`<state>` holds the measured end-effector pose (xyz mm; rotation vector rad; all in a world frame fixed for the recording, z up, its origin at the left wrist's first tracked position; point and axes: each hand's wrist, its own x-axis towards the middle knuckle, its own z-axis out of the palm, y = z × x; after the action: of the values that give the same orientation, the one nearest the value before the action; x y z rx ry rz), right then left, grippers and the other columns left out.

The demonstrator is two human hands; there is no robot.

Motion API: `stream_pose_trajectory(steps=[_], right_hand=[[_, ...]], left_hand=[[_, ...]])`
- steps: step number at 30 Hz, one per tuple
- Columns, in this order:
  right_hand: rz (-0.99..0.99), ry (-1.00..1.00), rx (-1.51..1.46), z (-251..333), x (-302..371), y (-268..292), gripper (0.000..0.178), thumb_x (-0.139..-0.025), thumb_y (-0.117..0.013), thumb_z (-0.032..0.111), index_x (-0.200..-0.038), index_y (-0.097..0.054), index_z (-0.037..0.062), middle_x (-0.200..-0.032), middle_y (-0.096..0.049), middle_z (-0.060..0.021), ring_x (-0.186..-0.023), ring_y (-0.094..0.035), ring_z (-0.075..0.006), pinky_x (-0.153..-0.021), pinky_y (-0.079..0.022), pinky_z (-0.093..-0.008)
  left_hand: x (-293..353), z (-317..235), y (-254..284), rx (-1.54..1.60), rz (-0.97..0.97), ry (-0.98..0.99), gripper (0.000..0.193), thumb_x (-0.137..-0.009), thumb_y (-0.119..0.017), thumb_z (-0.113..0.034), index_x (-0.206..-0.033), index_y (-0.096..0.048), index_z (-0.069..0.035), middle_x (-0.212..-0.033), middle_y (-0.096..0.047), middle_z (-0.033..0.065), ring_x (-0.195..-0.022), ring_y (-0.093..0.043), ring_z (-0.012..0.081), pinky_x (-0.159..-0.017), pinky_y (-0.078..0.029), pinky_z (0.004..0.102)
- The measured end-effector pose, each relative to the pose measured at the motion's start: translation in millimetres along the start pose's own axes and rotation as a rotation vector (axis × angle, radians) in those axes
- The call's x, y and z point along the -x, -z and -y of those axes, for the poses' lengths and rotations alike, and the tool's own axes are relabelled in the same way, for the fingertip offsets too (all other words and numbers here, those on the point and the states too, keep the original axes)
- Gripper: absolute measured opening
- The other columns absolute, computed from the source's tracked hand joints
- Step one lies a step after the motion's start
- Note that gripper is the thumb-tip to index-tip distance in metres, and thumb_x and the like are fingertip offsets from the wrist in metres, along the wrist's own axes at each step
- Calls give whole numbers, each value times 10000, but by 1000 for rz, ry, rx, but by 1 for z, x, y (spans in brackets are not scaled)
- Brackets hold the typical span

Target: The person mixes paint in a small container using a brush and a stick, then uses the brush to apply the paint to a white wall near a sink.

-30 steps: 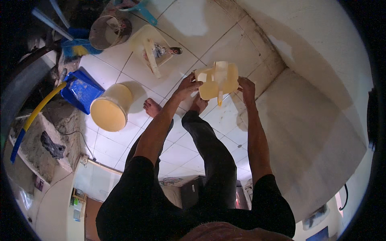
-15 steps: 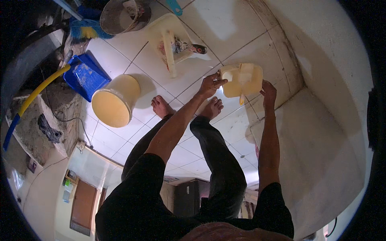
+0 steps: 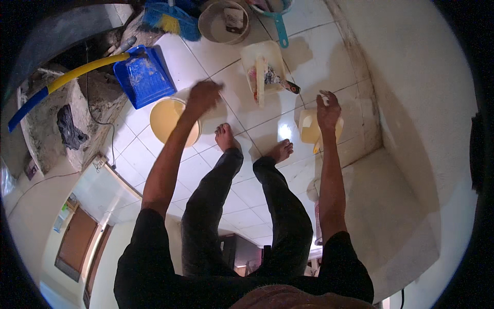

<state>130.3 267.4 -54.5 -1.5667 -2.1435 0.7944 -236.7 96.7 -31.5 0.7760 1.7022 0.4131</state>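
Starting at the left, we see the blue dustpan (image 3: 144, 77) on the tiled floor (image 3: 267, 123), its yellow-and-blue handle (image 3: 87, 70) curving away over the rough ledge. Just beside it stands the bucket (image 3: 164, 118), cream outside with a yellow inside that faces us, and farther off is the broom (image 3: 172, 23) with blue bristles. Our left hand (image 3: 205, 98) is above the bucket's right edge; it is blurred, so we can't make out whether the fingers are curled or touch the rim. Beyond it sits the grey pail (image 3: 221, 20) with a block-like piece inside.

In the middle lies the cream tray (image 3: 277, 54), a pale bar running along it and a dark-handled tool (image 3: 291, 86) poking out to the right, with the teal strainer (image 3: 280, 31) behind. Right of that, the yellow tub (image 3: 309, 131) appears to rest on the floor, partly under our right hand (image 3: 328, 110), whose fingers are loosely parted and seem to grasp nothing.

We judge this step as a pause between holds, with the tub set down. Any fresh grip on the tub calls for lowering the fingers to its edge without tipping it.
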Motion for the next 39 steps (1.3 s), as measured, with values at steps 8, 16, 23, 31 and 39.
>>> stream_pose_trajectory(steps=[8,16,23,31,39], right_hand=[[163,-114,-310,-24,-40,-84,256,-874,-487,166,-919,-674,-3,-908,-680,-170,-881,-648,-310,-828,-499,-378],[219,241,-148,-1,-97,-108,166,-828,-558,113,-911,-683,44,-927,-681,-140,-856,-643,-349,-793,-511,-394],[195,-56,-256,37,-126,-119,402,-726,-718,269,-1030,-618,26,-981,-648,-181,-880,-631,-342,-799,-497,-414],[-348,762,120,173,-198,-172,294,-784,-701,315,-922,-670,56,-894,-655,-131,-795,-631,-279,-663,-494,-410],[-425,1024,812,89,-295,-216,261,-820,-609,329,-730,-616,83,-760,-594,-127,-713,-607,-286,-608,-520,-465]], left_hand=[[-121,-16,44,492,-414,351,489,-921,-500,-453,-1133,-520,-13,-881,-661,129,-576,-655,204,-473,-493,293],[-169,31,57,450,-580,104,302,-855,-517,-227,-860,-635,50,-678,-676,116,-630,-680,208,-604,-551,331],[-130,57,42,46,-415,34,262,-864,-582,-260,-757,-672,-38,-707,-694,81,-553,-658,141,-481,-517,268],[-38,72,62,516,-425,277,410,-951,-505,-327,-905,-600,69,-875,-679,229,-586,-671,262,-481,-517,345],[174,-127,-30,-254,-129,-20,418,-801,-688,-284,-1088,-594,6,-874,-677,173,-650,-673,243,-560,-532,351]])
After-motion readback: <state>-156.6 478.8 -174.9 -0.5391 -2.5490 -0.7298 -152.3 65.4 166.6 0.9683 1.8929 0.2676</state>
